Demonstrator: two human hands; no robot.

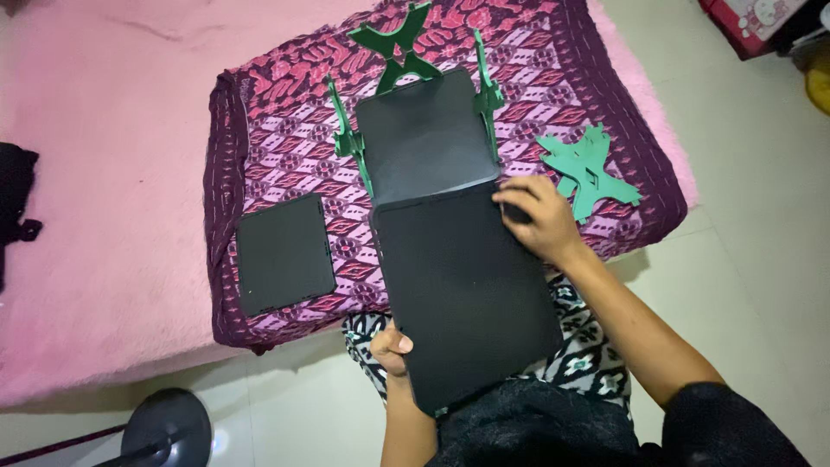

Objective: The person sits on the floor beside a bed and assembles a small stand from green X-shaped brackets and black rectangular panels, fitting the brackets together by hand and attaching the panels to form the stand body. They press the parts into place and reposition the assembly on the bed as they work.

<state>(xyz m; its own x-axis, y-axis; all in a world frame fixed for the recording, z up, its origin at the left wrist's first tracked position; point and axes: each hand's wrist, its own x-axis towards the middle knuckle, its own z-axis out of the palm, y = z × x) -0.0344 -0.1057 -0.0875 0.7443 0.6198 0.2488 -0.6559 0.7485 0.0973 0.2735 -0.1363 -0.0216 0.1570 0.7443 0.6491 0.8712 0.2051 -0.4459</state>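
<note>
We see pale tiled floor (761,173), shiny in soft light. Big fluffy pink rug (104,173) covers left side. Purple cloth with red flower shapes (285,112) lies on rug. Round dark stand base (169,428) sits near bottom. Red box (748,22) and something yellow (817,86) in far corner.

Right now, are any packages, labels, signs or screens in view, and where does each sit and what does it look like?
One only, partly cut off:
Box or package, top right corner on the pale floor: red edge, pale pink and white face with a cartoon picture.
No screens, signs or labels show; the black panels held by the left hand and right hand are plain.
</note>
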